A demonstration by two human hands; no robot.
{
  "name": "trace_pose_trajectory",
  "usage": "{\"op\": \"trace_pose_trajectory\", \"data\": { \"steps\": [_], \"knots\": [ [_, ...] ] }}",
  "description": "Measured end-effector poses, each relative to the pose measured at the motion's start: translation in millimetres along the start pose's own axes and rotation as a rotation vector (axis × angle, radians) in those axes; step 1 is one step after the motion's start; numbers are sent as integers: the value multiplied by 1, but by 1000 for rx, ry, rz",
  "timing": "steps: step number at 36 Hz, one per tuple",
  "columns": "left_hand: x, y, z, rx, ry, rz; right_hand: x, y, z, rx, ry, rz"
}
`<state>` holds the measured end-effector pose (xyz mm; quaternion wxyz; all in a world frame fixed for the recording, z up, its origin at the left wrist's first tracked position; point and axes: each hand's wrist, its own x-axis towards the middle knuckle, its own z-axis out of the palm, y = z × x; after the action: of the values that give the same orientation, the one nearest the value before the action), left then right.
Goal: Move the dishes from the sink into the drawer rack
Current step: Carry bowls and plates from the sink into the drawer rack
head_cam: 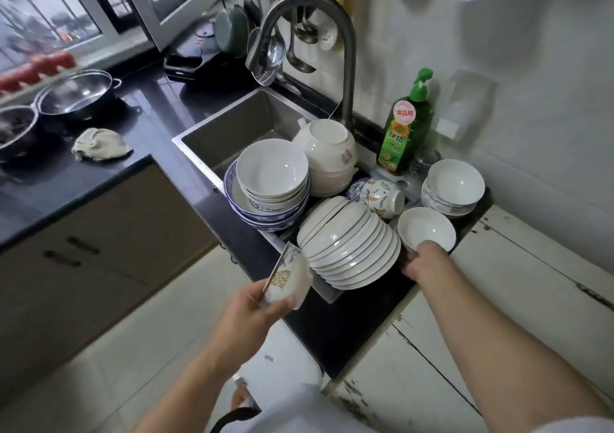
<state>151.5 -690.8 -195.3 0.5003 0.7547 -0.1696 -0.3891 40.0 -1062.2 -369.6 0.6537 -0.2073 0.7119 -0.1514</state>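
Lifting dishes out of the sink (212, 123) seems the step: the left hand (255, 313) pinches a patterned bowl (289, 278) before it, the right hand (422, 261) grips a white bowl (426, 228) beside it, and next comes carrying both to the unseen drawer rack.

This is a home kitchen. A steel sink (232, 123) with a curved faucet (309, 34) is set in a dark countertop (156, 100) and piled with bowls and plates. A green dish soap bottle (407, 127) stands behind it, ladles (299, 30) hang on the tiled wall, and pots (76, 95) sit under a window (46, 10).
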Motion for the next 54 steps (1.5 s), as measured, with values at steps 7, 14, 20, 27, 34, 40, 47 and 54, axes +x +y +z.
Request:
{"op": "trace_pose_trajectory", "data": {
  "steps": [7,14,20,27,34,40,47,54],
  "knots": [
    [-2,4,-1,-116,41,-33,-100,5,-18,-2,-73,-143],
    [-8,5,-3,-182,60,-69,-185,32,-58,119,-63,-391],
    [-20,-1,-13,-190,64,-67,-241,56,-79,188,-302,-505],
    [-61,-23,-42,-227,144,-132,-288,102,-49,-49,-693,-303],
    [-121,-62,-86,-260,371,-204,-311,172,2,-263,-965,-27],
    [-183,-107,-147,-317,604,-247,-357,255,39,-433,-1180,60],
    [-258,-165,-231,-496,874,-216,-429,352,97,-719,-1387,101],
    [-344,-237,-333,-569,943,-198,-508,481,141,-940,-1340,125]
  ]
}}
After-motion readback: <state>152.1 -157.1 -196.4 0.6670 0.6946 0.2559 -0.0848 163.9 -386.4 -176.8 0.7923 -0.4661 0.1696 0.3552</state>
